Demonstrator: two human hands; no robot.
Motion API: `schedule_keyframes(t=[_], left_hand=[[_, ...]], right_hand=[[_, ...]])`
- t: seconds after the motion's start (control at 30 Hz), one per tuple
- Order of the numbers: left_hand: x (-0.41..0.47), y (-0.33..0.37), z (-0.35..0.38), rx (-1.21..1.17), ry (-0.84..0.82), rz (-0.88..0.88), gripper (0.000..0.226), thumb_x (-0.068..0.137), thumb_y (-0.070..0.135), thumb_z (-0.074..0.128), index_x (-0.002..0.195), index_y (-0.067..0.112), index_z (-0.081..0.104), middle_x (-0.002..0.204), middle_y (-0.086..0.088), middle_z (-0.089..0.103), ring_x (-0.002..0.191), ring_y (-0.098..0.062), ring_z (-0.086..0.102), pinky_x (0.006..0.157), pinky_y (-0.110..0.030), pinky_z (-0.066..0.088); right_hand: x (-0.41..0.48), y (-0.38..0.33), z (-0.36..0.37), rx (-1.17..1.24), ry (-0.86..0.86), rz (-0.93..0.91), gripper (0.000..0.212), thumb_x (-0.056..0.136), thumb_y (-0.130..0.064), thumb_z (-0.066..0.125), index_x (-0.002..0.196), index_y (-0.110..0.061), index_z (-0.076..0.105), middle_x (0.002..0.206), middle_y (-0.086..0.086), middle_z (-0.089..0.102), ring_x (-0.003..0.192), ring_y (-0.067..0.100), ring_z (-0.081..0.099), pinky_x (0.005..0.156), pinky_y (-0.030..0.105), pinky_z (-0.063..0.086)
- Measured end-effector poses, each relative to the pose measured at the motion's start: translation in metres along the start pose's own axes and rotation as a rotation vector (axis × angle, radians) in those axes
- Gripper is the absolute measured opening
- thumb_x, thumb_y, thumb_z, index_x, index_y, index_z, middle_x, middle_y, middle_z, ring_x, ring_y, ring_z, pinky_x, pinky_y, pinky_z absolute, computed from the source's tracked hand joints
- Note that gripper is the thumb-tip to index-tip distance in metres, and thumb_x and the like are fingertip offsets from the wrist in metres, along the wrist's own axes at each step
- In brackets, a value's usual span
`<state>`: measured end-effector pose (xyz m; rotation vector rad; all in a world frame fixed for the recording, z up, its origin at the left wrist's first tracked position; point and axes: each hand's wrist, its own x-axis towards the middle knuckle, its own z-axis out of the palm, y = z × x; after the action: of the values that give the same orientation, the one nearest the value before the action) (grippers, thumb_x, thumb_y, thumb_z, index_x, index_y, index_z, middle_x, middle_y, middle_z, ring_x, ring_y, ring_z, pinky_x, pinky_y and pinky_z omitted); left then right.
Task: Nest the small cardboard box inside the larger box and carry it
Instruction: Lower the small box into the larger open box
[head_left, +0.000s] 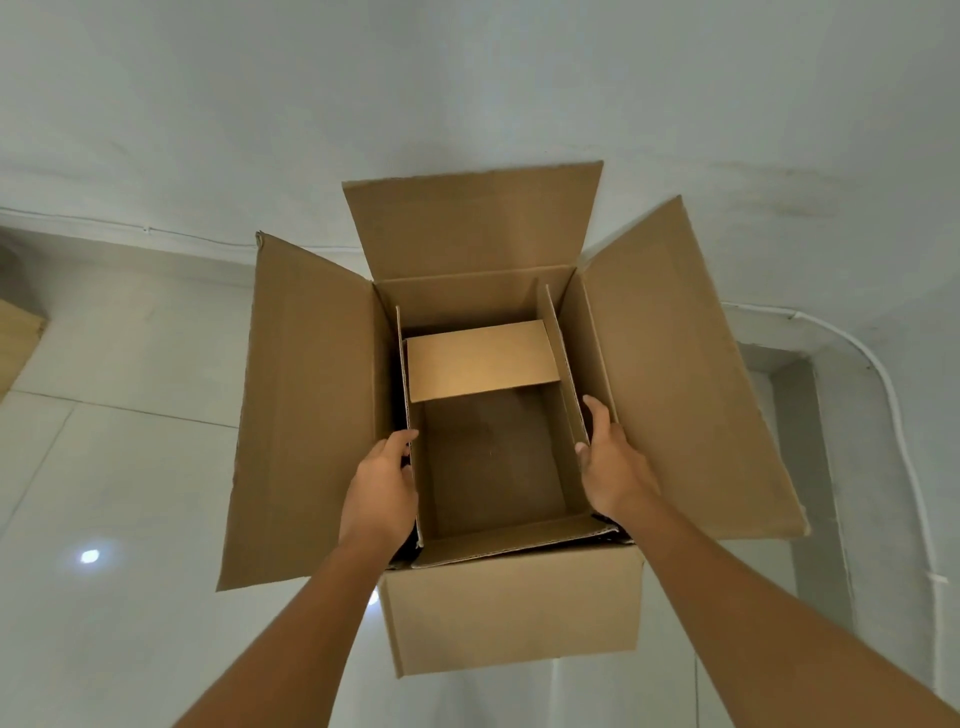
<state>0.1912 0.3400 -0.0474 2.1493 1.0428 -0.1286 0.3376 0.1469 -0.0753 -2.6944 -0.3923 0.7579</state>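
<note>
With each grip, left hand and right hand, we clasp the small cardboard box; we should lower it evenly between the larger box walls.

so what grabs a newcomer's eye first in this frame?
The large brown cardboard box at centre, its four flaps splayed open over the pale tiled floor. Inside sits the smaller open brown cardboard box, with the left hand and right hand each taking a grip on its side walls.

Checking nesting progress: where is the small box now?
Head view, centre: the small box sits inside the larger box, left hand and right hand gripping its sides.
</note>
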Motion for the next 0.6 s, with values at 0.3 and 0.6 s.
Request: schedule_keyframes(t=[0.3, 0.6], left_hand=[[-0.042, -0.006, -0.008, 0.264, -0.054, 0.171, 0.034, 0.099, 0.017, 0.047, 0.132, 0.021, 0.052, 0.131, -0.002, 0.060, 0.111, -0.019, 0.061, 0.091, -0.031, 0.052], [-0.075, -0.029, 0.020, 0.624, -0.345, 0.354, 0.050, 0.101, 0.025, 0.040, 0.149, 0.021, 0.026, 0.156, 0.004, 0.033, 0.147, -0.012, 0.024, 0.124, -0.031, 0.010]], right_hand=[[-0.049, 0.022, -0.012, -0.057, 0.092, -0.299, 0.078, 0.083, 0.013, 0.051, 0.142, -0.034, 0.033, 0.140, 0.003, 0.044, 0.101, 0.017, 0.057, 0.080, 0.031, 0.057], [-0.090, 0.061, 0.021, -0.450, -0.007, -0.539, 0.061, 0.086, -0.026, 0.062, 0.142, -0.021, 0.038, 0.150, -0.003, 0.042, 0.143, 0.016, 0.028, 0.113, 0.033, -0.017]])
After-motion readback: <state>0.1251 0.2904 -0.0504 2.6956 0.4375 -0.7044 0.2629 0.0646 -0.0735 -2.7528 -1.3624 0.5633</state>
